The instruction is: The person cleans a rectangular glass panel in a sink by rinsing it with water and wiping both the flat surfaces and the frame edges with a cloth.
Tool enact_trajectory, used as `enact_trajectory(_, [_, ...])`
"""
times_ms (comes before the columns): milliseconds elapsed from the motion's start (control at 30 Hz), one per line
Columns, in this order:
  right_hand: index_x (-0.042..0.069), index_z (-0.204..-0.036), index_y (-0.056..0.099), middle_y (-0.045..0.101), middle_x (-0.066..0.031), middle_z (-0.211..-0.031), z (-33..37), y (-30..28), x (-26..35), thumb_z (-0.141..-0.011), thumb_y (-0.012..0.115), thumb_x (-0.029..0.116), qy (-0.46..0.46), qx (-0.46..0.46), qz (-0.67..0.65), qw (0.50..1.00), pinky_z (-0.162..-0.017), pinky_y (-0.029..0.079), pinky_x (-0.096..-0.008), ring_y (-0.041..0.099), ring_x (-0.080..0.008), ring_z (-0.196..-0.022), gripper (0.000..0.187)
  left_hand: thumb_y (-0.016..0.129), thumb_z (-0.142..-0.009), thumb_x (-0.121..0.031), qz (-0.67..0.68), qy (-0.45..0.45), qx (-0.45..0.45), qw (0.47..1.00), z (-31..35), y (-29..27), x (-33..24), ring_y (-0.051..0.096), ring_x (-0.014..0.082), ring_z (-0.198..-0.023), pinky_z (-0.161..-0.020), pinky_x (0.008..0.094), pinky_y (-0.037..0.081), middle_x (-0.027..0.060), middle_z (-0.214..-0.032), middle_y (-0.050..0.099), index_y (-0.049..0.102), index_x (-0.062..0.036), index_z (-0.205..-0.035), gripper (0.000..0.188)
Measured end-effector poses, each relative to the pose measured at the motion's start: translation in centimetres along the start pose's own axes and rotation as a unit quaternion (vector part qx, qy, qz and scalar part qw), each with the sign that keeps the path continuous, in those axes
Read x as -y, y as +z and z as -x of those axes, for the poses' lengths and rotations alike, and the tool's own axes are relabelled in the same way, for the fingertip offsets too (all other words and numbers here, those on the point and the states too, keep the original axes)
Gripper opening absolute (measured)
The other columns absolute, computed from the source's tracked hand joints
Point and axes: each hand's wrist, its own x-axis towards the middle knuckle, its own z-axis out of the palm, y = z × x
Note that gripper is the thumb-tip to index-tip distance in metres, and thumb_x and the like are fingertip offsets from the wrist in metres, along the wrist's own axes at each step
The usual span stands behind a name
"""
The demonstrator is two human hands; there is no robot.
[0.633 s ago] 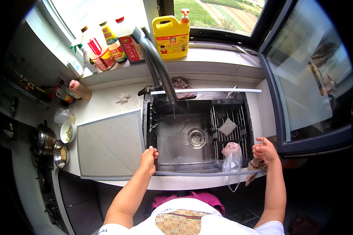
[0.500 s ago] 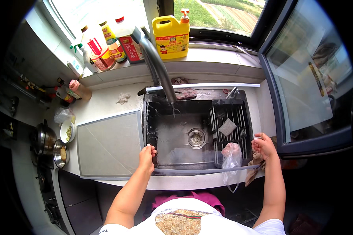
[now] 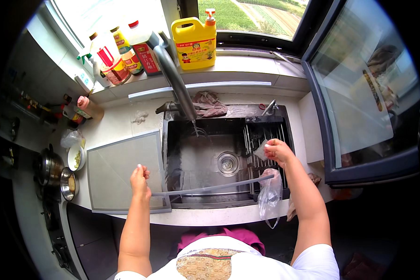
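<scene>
Over the sink point(image 3: 287, 125), my left hand point(image 3: 140, 179) and right hand point(image 3: 277, 151) each pinch one side of a see-through framed panel point(image 3: 214, 187), shifted leftward since the earlier view, now overhanging the sink's left rim.

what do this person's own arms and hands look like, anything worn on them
The left hand and right hand are ungloved, with no watch or bracelet visible; rings would be too small to tell. Both forearms are bare. The short white fabric right sleeve covers the upper arm; only the edge of the matching white left sleeve shows.
</scene>
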Motion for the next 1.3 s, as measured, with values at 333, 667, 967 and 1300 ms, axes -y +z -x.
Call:
enact_trajectory(333, [0.007, -0.107, 0.055, 0.064, -0.0068, -0.095, -3.1, 10.3, -4.8, -0.087, 0.066, 0.017, 0.101, 0.086, 0.016, 0.991, -0.078, 0.047, -0.0327, 0.062, -0.0188, -0.088, 0.025, 0.055, -0.094, -0.03, -0.067, 0.149, -0.005, 0.987, -5.8, -7.2, -6.4, 0.043, 0.0071, -0.064, -0.061, 0.0218, 0.034, -0.0031, -0.07, 0.052, 0.059, -0.0084, -0.08, 0.026])
enact_trajectory(667, [0.006, -0.126, 0.05, 0.06, -0.0091, -0.114, -3.1, 20.3, -8.0, -0.088, 0.063, 0.036, 0.175, 0.132, 0.046, 0.975, -0.08, 0.044, -0.0311, 0.059, -0.0196, -0.103, 0.05, 0.055, -0.094, -0.03, -0.161, 0.218, -0.025, 0.962, -7.7, -12.4, -14.9, 0.041, 0.0055, -0.061, -0.06, 0.0207, 0.032, -0.0042, -0.066, 0.05, 0.06, -0.0088, -0.079, 0.026])
enact_trajectory(967, [0.004, -0.119, 0.051, 0.06, -0.0057, -0.096, -0.2, 23.5, -6.9, -0.089, 0.061, 0.037, 0.185, 0.184, 0.11, 0.959, -0.076, 0.045, -0.034, 0.061, -0.019, -0.088, 0.046, 0.056, -0.092, -0.02, -0.313, 0.166, -0.023, 0.935, -2.7, -15.6, -20.4, 0.042, 0.0043, -0.06, -0.056, 0.02, 0.033, -0.0036, -0.068, 0.052, 0.062, -0.004, -0.088, 0.018])
enact_trajectory(1300, [0.01, -0.099, 0.049, 0.057, -0.0034, -0.092, 1.4, 22.3, -5.5, -0.085, 0.066, 0.034, 0.134, 0.18, 0.06, 0.973, -0.073, 0.044, -0.0354, 0.061, -0.018, -0.08, 0.033, 0.054, -0.09, -0.023, -0.315, 0.066, -0.017, 0.947, 5.9, -15.8, -21.7, 0.051, 0.0039, -0.056, -0.048, 0.0194, 0.044, -0.0044, -0.067, 0.052, 0.055, -0.0119, -0.074, 0.019])
